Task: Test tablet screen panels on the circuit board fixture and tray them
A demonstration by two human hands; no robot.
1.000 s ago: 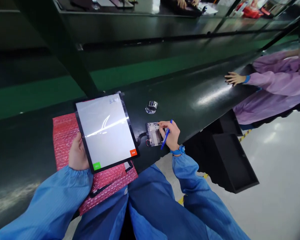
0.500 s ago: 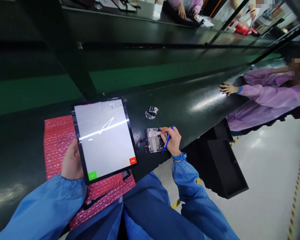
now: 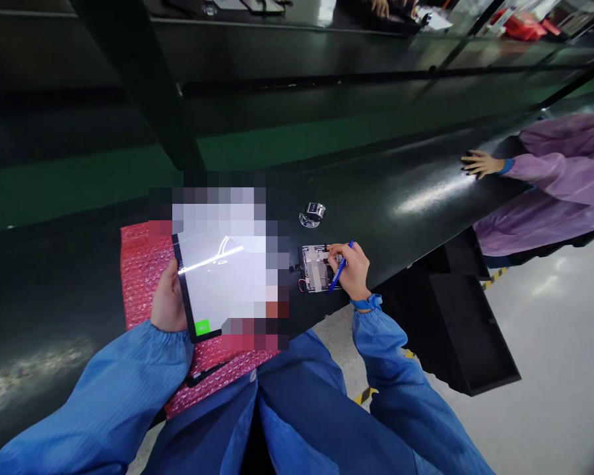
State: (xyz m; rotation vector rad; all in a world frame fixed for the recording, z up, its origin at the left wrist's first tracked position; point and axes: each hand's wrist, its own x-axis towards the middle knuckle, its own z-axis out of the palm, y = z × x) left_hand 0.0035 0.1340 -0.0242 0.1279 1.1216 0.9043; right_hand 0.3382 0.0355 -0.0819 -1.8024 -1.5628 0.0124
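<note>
My left hand [image 3: 167,298] grips the left edge of a black-framed tablet [image 3: 212,284] with a lit white screen, tilted up over a red bubble-wrap sheet [image 3: 143,264]; part of the screen is blurred out. My right hand [image 3: 352,270] is closed round a blue pen [image 3: 340,266], and its fingertips touch a small circuit board [image 3: 315,269] lying on the dark bench to the right of the tablet. A black cable runs from the board toward the tablet.
A small shiny metal counter [image 3: 312,214] sits on the dark bench [image 3: 400,191] behind the board. A co-worker in a purple coat rests a hand [image 3: 479,162] on the bench at right. A black bin [image 3: 470,330] stands below the bench edge. Other people's hands work at the far bench.
The view has shifted slightly to the left, so everything sits a little further right. My hands hold the same grip on tablet and pen; the co-worker's hand stays on the bench.
</note>
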